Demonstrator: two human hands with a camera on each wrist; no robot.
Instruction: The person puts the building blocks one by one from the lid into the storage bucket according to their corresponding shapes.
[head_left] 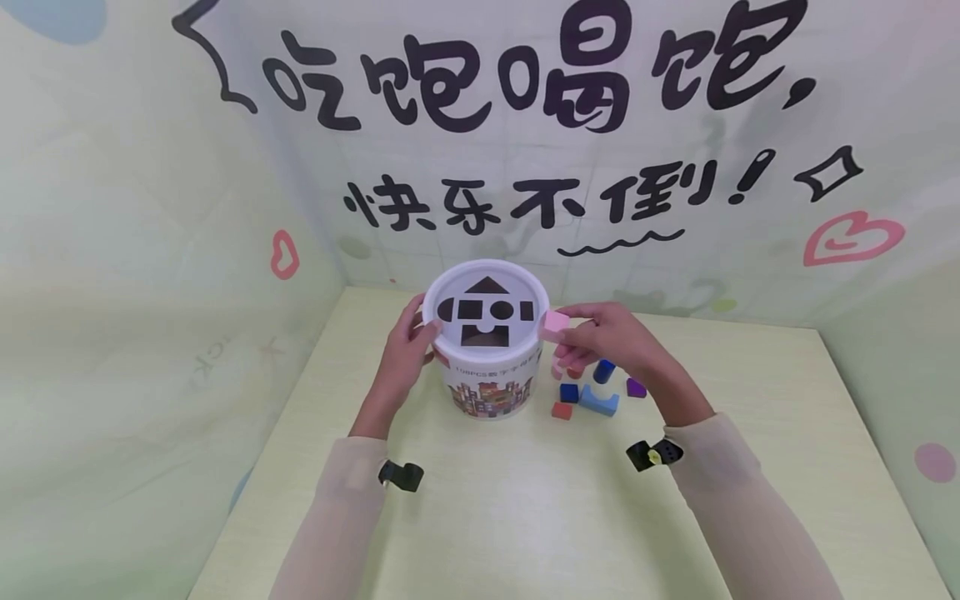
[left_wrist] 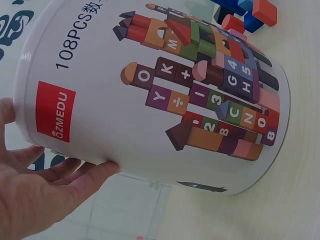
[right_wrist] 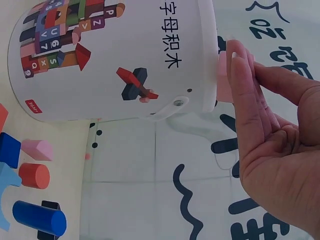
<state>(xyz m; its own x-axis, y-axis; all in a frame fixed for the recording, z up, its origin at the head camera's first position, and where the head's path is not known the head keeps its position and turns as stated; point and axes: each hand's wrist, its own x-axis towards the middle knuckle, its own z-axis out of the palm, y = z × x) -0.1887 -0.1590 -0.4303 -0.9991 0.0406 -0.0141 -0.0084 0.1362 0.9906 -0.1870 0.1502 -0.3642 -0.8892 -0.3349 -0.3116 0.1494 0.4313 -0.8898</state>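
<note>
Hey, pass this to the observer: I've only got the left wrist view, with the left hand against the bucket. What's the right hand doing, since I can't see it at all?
Observer: The right hand pinches a pink block between its thumb and fingers.
Operator: Where is that block in relation to the bucket?
Observer: In the head view it is at the right edge of the lid, outside all six of the holes there.
</note>
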